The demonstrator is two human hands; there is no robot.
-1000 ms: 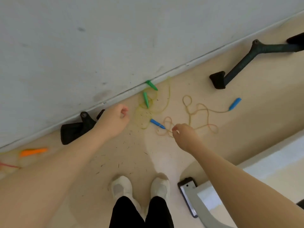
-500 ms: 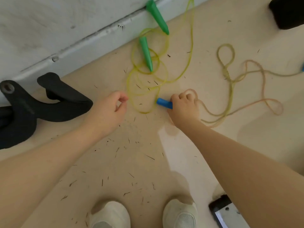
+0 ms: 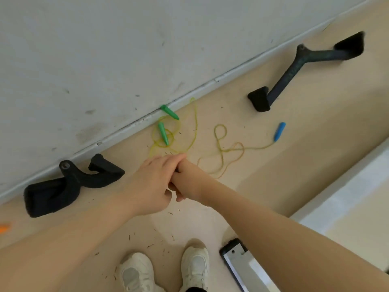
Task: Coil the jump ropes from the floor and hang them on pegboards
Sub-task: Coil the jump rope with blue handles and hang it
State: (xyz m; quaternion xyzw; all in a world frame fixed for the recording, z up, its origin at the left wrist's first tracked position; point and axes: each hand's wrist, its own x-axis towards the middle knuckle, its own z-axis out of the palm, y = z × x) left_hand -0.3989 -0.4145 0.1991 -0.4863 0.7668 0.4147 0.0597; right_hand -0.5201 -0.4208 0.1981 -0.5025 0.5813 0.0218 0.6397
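No readable text, no labels, no brands, no numbers, no signs

The floor (image 3: 284,182) looks smooth, matt beige, littered with fine dark bristly specks. The wall (image 3: 105,49) is matt, scuffed grey-white. Green handles (image 3: 163,133) and a blue handle (image 3: 279,131) look like smooth plastic; their cords (image 3: 226,149) are thin, translucent and glossy. The black stand feet (image 3: 67,184) seem rough, matt metal. The white shoes (image 3: 195,266) look like cloth.

You see a yellow rope (image 3: 194,127) with green handles (image 3: 163,133). Your other rope (image 3: 229,149) is orange-yellow with a blue handle (image 3: 279,131). Your shoes (image 3: 194,264) are white.
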